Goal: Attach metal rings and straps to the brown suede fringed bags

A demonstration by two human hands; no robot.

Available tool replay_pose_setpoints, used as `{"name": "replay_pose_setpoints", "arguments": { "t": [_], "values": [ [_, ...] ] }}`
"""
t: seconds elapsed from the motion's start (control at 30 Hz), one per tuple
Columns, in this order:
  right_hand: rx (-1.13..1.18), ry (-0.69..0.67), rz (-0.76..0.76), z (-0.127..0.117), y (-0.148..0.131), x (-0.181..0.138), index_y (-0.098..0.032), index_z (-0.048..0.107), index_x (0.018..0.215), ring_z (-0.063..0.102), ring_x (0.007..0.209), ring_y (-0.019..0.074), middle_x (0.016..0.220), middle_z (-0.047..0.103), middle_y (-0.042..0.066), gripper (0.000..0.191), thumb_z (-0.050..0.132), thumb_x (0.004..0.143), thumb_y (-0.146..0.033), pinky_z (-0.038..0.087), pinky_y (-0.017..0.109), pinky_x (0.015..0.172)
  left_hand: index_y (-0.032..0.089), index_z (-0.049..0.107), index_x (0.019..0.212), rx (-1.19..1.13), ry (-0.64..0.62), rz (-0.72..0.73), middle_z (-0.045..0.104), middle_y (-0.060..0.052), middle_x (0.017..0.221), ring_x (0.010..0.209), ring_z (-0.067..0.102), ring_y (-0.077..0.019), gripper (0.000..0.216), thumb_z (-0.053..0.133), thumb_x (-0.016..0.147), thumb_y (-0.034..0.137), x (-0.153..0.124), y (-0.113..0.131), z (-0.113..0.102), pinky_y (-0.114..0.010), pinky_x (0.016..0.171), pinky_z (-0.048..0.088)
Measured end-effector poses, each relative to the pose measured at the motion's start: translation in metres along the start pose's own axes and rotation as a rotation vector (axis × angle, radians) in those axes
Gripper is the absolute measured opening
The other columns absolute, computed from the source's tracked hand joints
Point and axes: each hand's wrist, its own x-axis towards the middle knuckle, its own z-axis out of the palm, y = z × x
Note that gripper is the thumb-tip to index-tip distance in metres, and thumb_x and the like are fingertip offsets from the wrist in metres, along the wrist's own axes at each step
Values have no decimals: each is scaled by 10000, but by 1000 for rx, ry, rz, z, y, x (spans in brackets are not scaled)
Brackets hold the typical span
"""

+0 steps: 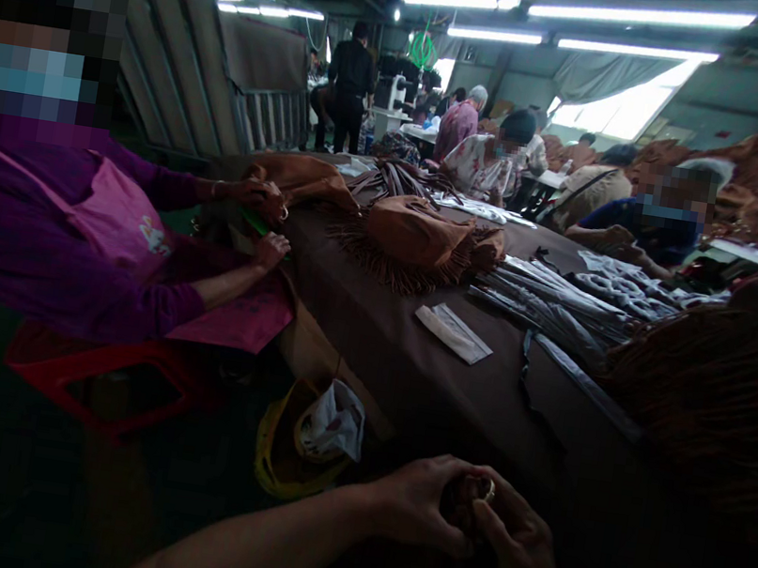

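Observation:
Low in the head view, my left hand point(418, 497) is closed around a dark brown leather-like piece point(463, 498). A shiny, pale gold metal ring point(488, 492) shows at its upper right. My right hand point(522, 543) grips the same piece from the other side, its thumb pressed just below the ring. Most of the piece is hidden by fingers and shadow, so its full shape is unclear. Both hands are at the near edge of the table point(378, 293), which has a dark brown cover.
Fringed brown bags point(419, 233) lie farther up the table. Wrapped white strips point(548, 295) and a flat packet point(453, 333) are nearer. A yellow bucket point(264, 457) stands left below the edge. A co-worker in purple point(60, 227) handles brown material; a dark fringed pile point(724, 402) rises right.

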Motion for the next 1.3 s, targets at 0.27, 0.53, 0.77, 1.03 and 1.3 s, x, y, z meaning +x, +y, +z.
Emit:
{"name": "replay_pose_setpoints", "arguments": {
  "t": [0.27,0.53,0.77,1.03,1.3],
  "values": [
    [-126,49,-35,1,-2,-2,-192,732,982,715,818,262,938,752,61,404,756,643,-410,598,294,691,210,541,1287,-42,-36,-8,591,-49,1148,1021,553,-234,782,803,553,270,2,-3,-3,-320,859,453],
    [-333,146,-205,8,-5,-5,-225,708,983,689,894,238,984,716,54,366,710,694,-450,582,298,777,211,518,1309,-43,-60,17,579,-40,1138,989,546,-217,838,824,537,323,7,-11,-9,-314,846,457],
    [-346,67,-192,4,4,0,-244,683,1024,674,956,230,1068,699,40,356,672,725,-439,576,295,806,222,538,1265,-50,-101,-47,579,-34,1139,1032,538,-232,870,867,477,393,2,-4,-16,-349,899,446],
    [-479,162,-323,22,-8,-4,-233,664,1045,667,877,231,1005,679,60,359,636,772,-464,557,329,780,175,646,918,141,314,-26,607,-5,865,762,553,-137,394,714,709,502,-8,25,-21,-232,655,416],
    [-498,126,-378,25,-12,1,-237,659,1076,625,969,268,1033,680,79,383,626,788,-487,521,413,839,181,704,734,442,429,9,626,-15,746,679,552,-132,148,627,772,301,-4,48,-13,-249,643,382]
  ]
}}
